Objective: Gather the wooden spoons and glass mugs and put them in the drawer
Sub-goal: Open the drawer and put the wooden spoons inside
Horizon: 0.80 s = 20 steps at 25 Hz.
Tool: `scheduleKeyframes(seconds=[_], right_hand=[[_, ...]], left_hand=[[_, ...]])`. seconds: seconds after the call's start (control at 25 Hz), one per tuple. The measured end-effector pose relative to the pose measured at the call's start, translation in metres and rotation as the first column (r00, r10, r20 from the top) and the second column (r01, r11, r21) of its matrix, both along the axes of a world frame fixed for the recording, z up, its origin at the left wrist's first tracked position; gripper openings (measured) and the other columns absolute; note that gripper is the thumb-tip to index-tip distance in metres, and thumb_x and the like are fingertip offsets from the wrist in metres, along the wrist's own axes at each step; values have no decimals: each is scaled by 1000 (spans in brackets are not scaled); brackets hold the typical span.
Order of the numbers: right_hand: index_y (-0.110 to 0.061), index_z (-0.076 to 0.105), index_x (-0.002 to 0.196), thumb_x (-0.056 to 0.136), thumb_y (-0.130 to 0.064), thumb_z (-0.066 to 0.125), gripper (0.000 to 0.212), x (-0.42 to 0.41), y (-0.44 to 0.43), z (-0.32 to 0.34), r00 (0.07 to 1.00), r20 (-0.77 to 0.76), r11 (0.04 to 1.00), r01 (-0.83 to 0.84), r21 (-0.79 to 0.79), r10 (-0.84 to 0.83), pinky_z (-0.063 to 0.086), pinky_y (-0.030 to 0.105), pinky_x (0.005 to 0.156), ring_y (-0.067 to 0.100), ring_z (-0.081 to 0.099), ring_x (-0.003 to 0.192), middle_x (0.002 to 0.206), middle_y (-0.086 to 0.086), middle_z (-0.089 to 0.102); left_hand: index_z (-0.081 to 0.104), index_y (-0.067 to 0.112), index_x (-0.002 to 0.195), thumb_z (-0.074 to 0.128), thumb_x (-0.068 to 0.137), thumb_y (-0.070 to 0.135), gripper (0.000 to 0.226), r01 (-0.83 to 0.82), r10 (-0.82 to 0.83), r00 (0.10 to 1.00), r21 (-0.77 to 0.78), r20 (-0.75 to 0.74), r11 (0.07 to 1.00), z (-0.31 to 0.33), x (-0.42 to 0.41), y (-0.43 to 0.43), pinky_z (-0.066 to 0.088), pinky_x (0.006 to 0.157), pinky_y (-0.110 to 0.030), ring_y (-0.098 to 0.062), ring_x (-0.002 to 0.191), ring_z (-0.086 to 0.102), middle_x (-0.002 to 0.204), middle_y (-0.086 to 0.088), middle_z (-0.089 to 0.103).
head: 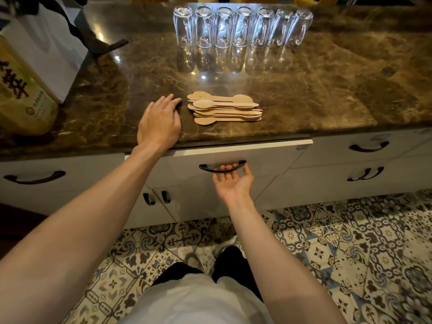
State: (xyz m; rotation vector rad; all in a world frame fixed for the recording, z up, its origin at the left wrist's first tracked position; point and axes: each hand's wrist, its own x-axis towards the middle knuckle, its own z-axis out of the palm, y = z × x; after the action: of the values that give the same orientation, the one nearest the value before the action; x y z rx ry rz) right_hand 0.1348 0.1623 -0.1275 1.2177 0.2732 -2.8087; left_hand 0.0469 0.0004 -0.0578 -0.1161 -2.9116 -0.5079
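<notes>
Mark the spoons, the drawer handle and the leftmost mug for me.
spoons (225, 111), head view, middle of the stack.
drawer handle (208, 168), head view, bare left part of the bar.
leftmost mug (183, 26), head view, its glass side.

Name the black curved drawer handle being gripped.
The middle black curved drawer handle, below the pale wooden spoons; only it has the right hand curled round it.

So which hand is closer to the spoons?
Left. The left hand rests on the counter just left of the spoons; the right hand is below, fingers hooked on the drawer handle.
</notes>
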Motion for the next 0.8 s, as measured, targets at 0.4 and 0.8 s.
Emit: scheduleKeyframes(seconds=[0.4, 0.8], right_hand=[[-16, 44, 67, 95, -38, 36, 36, 76, 9, 5, 974, 228, 1000, -14, 7, 12, 37, 29, 71, 16, 36, 58, 60, 2, 40], [-11, 49, 74, 93, -31, 41, 29, 155, 19, 12, 946, 323, 999, 15, -32, -4, 41, 32, 74, 18, 40, 64, 64, 5, 43]], left_hand=[[41, 16, 140, 30, 97, 21, 44, 10, -10, 1000, 5, -2, 1000, -2, -1, 1, 11, 118, -34, -18, 141, 26, 151, -5, 35], [39, 15, 141, 30, 98, 21, 44, 22, -22, 1000, 13, 3, 1000, 1, 3, 1, 11, 118, -35, -18, 141, 26, 151, -6, 35]])
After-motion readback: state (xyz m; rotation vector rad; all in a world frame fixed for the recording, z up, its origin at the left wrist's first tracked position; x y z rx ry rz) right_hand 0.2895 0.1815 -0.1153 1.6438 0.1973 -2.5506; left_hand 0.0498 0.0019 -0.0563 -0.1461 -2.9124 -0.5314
